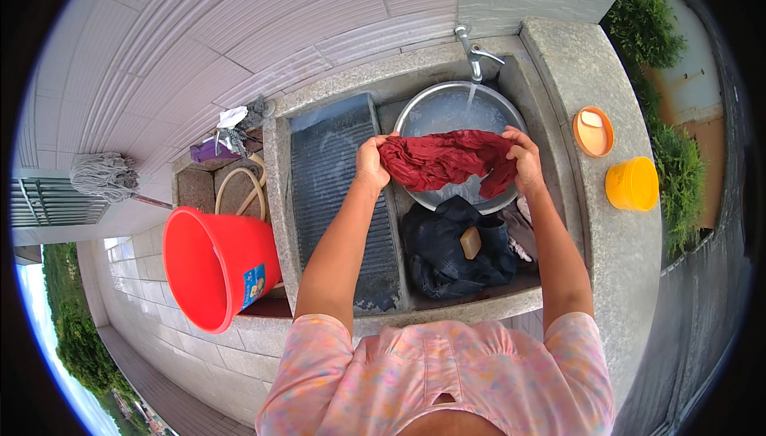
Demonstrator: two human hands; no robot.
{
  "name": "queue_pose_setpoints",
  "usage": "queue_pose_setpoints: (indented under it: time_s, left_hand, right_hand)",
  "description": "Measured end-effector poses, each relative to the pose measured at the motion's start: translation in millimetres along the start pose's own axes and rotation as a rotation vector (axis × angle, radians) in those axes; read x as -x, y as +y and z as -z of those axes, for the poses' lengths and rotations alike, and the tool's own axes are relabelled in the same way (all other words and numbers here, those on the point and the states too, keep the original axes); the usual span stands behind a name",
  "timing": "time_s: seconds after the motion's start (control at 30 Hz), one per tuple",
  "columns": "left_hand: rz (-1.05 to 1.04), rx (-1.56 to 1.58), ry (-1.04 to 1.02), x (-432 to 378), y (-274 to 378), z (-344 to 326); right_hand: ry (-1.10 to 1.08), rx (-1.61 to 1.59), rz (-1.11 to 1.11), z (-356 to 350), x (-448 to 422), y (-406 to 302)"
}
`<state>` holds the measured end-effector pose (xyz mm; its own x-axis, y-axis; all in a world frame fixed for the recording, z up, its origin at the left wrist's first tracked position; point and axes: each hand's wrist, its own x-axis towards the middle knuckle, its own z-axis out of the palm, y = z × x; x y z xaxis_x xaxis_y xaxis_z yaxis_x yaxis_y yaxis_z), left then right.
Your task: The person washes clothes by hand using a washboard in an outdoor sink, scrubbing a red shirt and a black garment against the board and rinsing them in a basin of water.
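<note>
A wet, crumpled dark red cloth (446, 158) is stretched between my two hands, above a round metal basin (413, 196) of cloudy water. My left hand (372, 164) grips its left end, and my right hand (525, 158) grips its right end, from which a fold hangs down. Water runs into the basin from a metal tap (474, 62). Nearer to me, a heap of dark clothes (440, 256) lies in the stone sink with a bar of soap (470, 243) on top. Left of the basin is a ribbed washboard slab (341, 196).
On the right stone ledge (616, 280) are an orange lid (593, 144) holding a white piece and a yellow tub (632, 183). A red bucket (197, 268), a hose (239, 176) and a mop (105, 176) are at the left. Lighter cloths (519, 226) lie beside the dark heap.
</note>
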<state>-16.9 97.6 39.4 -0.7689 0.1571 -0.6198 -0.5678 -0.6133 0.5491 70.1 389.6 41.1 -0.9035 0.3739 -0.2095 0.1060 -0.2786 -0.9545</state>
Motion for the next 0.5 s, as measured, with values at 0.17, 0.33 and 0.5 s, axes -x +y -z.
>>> queue_pose_setpoints:
  time_s: [0.17,0.33,0.5]
  left_hand:
    - [-0.339,-1.071,0.324,-44.7,-27.6,35.8]
    - [-0.451,-1.838,0.08,-41.5,-86.8,-9.9]
    - [-0.449,-2.215,0.031,-43.9,-123.9,-1.2]
  right_hand:
    - [0.177,0.835,0.491,-2.4,-3.5,28.3]
    - [-0.156,0.953,0.498,-41.4,15.5,67.8]
    - [-0.479,1.377,0.315,-44.8,4.1,93.2]
